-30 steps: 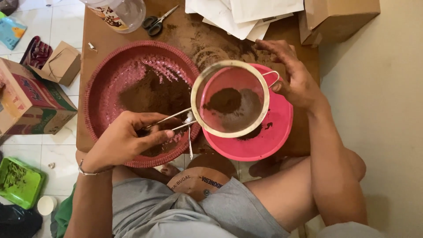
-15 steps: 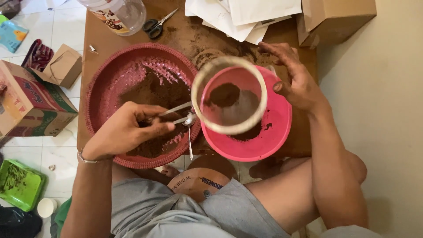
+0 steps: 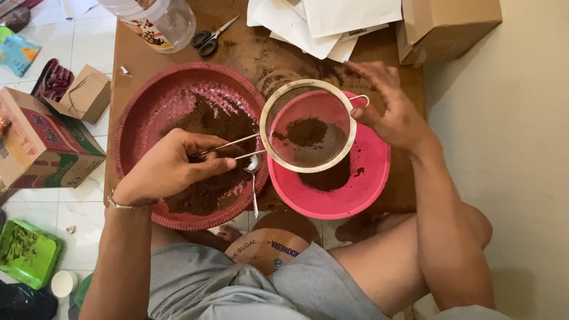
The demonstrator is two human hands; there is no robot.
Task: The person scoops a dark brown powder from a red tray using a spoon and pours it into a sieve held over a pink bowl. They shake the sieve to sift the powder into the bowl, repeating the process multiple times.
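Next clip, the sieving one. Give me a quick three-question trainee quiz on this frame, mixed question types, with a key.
1. True or false: the left hand holds the wire handle of the sieve.
2. The sieve is held over which container? A) the woven red tray B) the pink bowl C) the green tub
3. Fill in: the right hand touches the sieve at its ____.

Key
1. True; the grip closes on the handle.
2. B; brown powder lies in the mesh and in the bowl beneath.
3. Rim, on the far side from the handle.
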